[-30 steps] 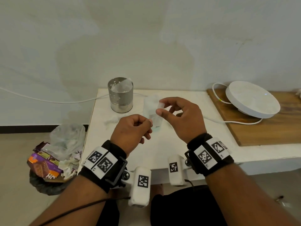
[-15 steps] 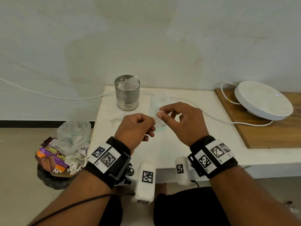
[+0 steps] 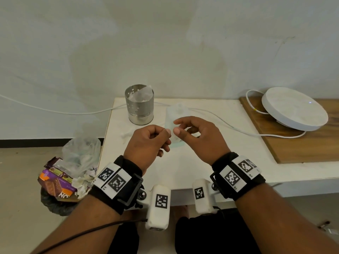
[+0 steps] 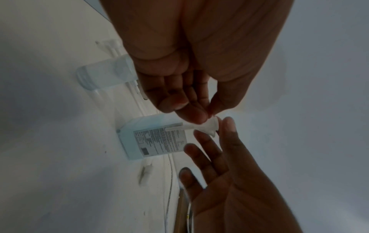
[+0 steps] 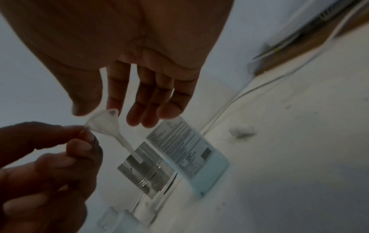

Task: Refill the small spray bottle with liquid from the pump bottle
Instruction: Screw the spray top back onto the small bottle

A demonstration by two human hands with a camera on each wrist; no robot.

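A small translucent funnel (image 5: 105,126) (image 4: 208,126) hangs between my two hands above the white table (image 3: 183,165), spout pointing down. My left hand (image 3: 167,132) pinches its rim with thumb and forefinger. The thumb and forefinger of my right hand (image 3: 176,127) hold the opposite side, the other fingers straight. Just behind the hands stands the translucent pump bottle (image 3: 176,112) (image 4: 155,138) (image 5: 189,151), its printed label facing me. Blurred clear and white pieces (image 5: 119,217) (image 3: 126,133) lie left of the hands; I cannot tell whether they are the spray bottle.
A perforated metal cup (image 3: 140,105) with paper in it stands back left. On a wooden board (image 3: 302,142) to the right sits a round white device (image 3: 295,109), and its cable (image 3: 229,125) runs across the table. On the floor at left is a rubbish bag (image 3: 67,173).
Both hands have sunk slightly toward the table with the funnel between them. The head view has shifted, so the table things sit further right in the picture.
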